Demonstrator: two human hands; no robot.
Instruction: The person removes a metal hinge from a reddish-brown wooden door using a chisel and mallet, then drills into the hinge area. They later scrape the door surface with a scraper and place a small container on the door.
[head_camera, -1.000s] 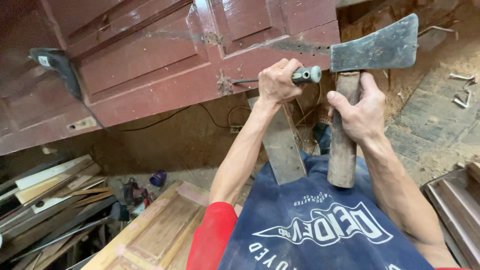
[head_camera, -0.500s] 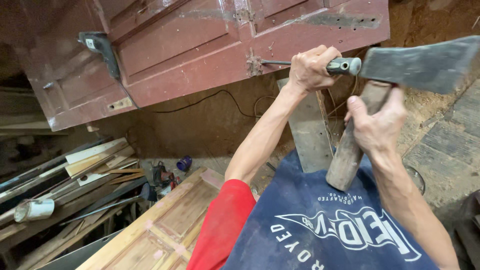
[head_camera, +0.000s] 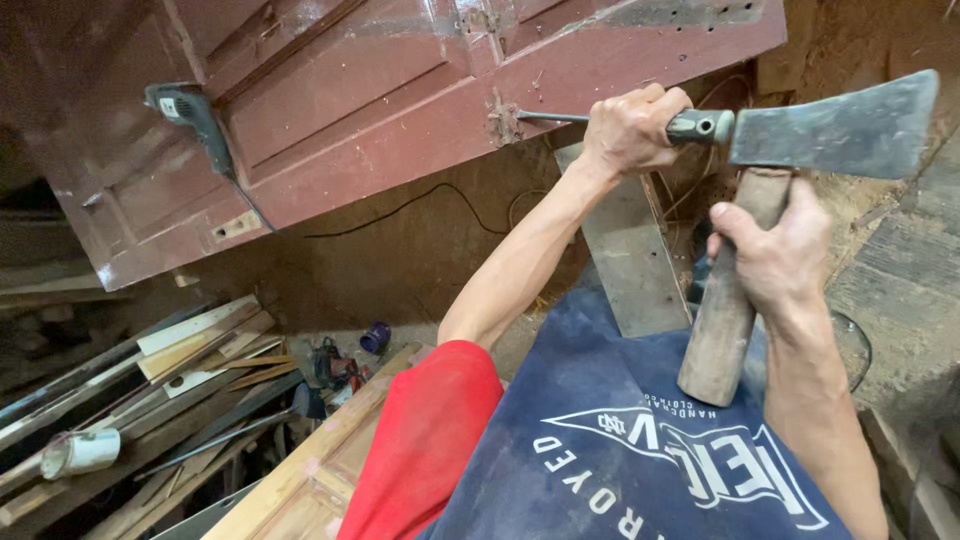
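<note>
Chisel held against a red wooden door, hatchet set at its butt.

The chisel (head_camera: 610, 120) is clamped in the left hand (head_camera: 632, 128); the hatchet (head_camera: 800, 180) handle is gripped by the right hand (head_camera: 775, 255), its head touching the chisel's end beside the door (head_camera: 400, 110).

A dirt floor (head_camera: 420, 260) carries scattered wood planks (head_camera: 190, 345), a pale door panel (head_camera: 310, 470) and small tools (head_camera: 335, 368).
</note>
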